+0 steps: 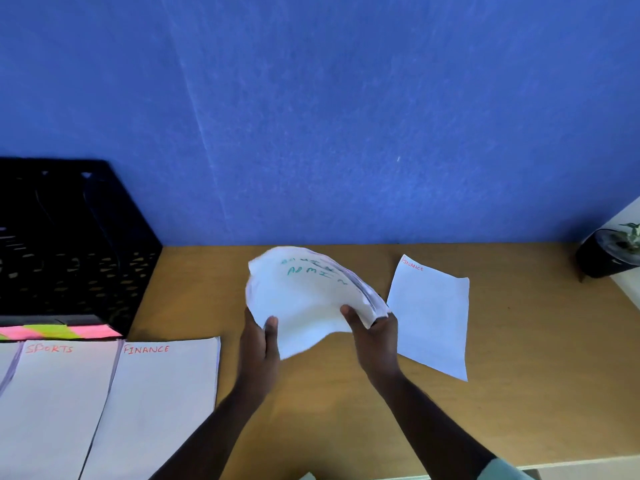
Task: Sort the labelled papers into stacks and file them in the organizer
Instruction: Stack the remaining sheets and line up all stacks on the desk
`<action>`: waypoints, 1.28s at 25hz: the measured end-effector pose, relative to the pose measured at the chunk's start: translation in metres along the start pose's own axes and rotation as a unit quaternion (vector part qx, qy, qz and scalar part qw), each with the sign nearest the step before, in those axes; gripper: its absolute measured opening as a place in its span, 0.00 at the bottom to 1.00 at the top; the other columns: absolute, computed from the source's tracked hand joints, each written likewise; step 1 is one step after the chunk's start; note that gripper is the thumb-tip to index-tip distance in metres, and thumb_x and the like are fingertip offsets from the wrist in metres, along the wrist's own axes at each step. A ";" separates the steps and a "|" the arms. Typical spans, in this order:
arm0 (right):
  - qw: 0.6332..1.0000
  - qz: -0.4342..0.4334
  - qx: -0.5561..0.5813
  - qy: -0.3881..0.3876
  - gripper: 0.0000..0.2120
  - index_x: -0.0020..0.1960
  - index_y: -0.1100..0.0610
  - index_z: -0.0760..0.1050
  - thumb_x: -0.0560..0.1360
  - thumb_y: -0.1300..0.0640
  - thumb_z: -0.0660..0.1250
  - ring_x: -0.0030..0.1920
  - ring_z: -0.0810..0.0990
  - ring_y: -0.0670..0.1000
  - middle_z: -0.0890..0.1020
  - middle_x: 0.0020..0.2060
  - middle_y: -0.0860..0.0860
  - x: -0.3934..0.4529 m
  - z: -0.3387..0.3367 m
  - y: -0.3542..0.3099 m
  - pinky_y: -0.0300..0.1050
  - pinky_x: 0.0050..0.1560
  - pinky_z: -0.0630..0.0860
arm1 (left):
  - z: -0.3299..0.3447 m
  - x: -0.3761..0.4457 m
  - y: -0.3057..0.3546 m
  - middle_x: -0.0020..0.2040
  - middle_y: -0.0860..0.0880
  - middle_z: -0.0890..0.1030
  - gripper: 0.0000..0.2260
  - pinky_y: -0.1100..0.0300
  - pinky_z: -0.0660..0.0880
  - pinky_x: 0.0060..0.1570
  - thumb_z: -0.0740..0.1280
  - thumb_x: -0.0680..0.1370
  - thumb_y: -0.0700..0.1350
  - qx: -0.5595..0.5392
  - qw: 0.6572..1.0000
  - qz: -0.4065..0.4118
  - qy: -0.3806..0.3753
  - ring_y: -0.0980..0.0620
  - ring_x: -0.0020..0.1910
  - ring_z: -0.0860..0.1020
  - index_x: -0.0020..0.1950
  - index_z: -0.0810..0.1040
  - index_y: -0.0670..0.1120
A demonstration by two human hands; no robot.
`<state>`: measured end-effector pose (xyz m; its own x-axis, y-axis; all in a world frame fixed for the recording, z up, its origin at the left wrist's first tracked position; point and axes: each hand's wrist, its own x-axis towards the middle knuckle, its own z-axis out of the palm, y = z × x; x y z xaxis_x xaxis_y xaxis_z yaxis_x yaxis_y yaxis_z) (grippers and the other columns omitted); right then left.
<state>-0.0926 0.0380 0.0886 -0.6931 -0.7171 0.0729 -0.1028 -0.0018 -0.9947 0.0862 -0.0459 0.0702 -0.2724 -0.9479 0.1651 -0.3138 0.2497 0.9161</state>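
Brown wooden surface [346,410], blue wall behind: left hand [259,344] and right hand [375,336] grip bent white ADMIN-labelled paper stack [308,299] aloft.

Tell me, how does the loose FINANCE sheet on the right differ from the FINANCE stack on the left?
The loose FINANCE sheet is a single page lying skewed on the desk; the FINANCE stack looks several pages thick and lies square beside the SPORTS stack. The sheet's lettering looks smaller. Both are white with red lettering.

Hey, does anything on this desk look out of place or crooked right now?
Yes. A single FINANCE sheet lies askew on the right of the desk, far from the squared FINANCE stack at the left. Both hands hold the bent ADMIN bundle.
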 end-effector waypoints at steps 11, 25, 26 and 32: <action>0.991 0.068 -0.119 0.011 0.12 0.47 0.41 0.78 0.77 0.59 0.73 0.42 0.84 0.43 0.83 0.39 0.36 -0.008 0.001 0.015 0.42 0.44 0.81 | 0.011 0.006 -0.007 0.53 0.54 0.75 0.10 0.73 0.70 0.46 0.55 0.81 0.49 -0.014 1.000 -0.015 -0.017 0.56 0.52 0.77 0.61 0.60 0.51; 0.900 0.273 0.338 -0.038 0.23 0.71 0.55 0.74 0.78 0.66 0.69 0.64 0.81 0.60 0.83 0.64 0.57 -0.019 -0.009 0.040 0.57 0.56 0.82 | -0.006 0.002 -0.035 0.58 0.50 0.82 0.10 0.47 0.77 0.58 0.64 0.81 0.42 -0.159 0.962 -0.223 0.015 0.48 0.58 0.80 0.61 0.75 0.51; 0.906 0.272 0.324 -0.031 0.21 0.69 0.54 0.75 0.77 0.65 0.69 0.64 0.81 0.61 0.83 0.63 0.56 -0.014 -0.017 0.040 0.57 0.56 0.82 | -0.011 0.005 -0.039 0.58 0.50 0.82 0.11 0.43 0.77 0.60 0.63 0.81 0.43 -0.127 0.970 -0.208 0.029 0.48 0.58 0.80 0.62 0.74 0.51; 0.970 0.210 0.073 -0.099 0.20 0.63 0.52 0.79 0.74 0.66 0.75 0.56 0.86 0.60 0.87 0.55 0.55 0.035 -0.065 0.019 0.58 0.56 0.83 | -0.027 0.013 -0.034 0.55 0.57 0.80 0.09 0.52 0.77 0.53 0.62 0.82 0.43 -0.061 0.992 -0.099 0.049 0.61 0.54 0.78 0.62 0.70 0.51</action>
<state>-0.1649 0.0585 0.0771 -0.5006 -0.7956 -0.3413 0.2710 0.2304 -0.9346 0.1175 -0.0718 0.0511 -0.1239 -0.9923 0.0073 -0.2385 0.0369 0.9704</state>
